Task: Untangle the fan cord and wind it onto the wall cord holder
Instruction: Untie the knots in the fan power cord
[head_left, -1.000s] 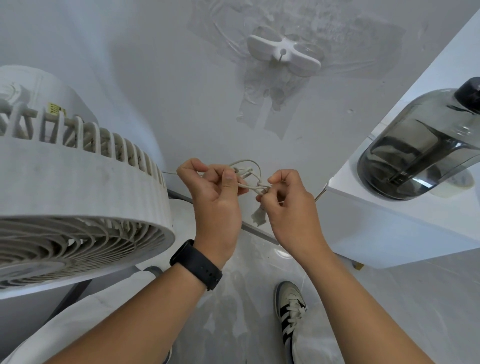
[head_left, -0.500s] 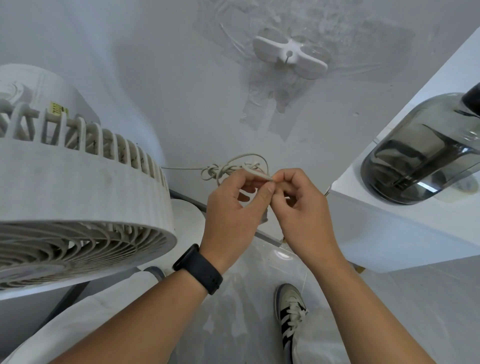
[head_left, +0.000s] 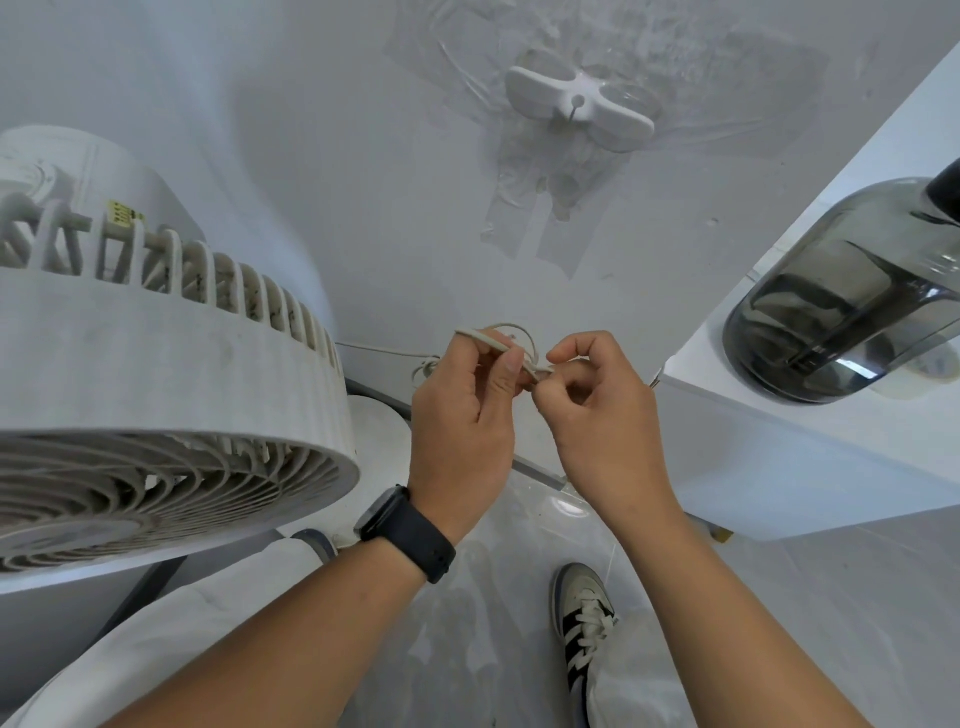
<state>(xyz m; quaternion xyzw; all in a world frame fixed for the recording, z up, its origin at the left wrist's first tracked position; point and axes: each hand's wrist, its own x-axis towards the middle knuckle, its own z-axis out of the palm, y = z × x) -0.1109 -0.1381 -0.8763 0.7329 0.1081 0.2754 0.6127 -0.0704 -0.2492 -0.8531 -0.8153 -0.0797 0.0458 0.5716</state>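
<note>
The beige fan cord (head_left: 485, 339) forms a small tangle of loops held in front of the wall at mid-frame. My left hand (head_left: 462, 421), with a black watch on its wrist, pinches a strand between thumb and fingers. My right hand (head_left: 602, 415) pinches the cord just to the right, fingertips almost touching the left hand's. A thin stretch of cord runs left toward the white fan (head_left: 156, 374). The white wall cord holder (head_left: 579, 101) is fixed to the wall high above the hands, with nothing wound on it. Part of the tangle is hidden behind my fingers.
A white cabinet (head_left: 789, 457) stands at the right with a smoky grey jug (head_left: 841, 301) on top. The fan's round base (head_left: 376, 415) sits low by the wall. My shoe (head_left: 584, 613) is on the grey tiled floor below.
Both hands have stayed close together on the tangle. The left hand's thumb now pulls a strand up and left, and the cord loops have shifted slightly behind the fingers.
</note>
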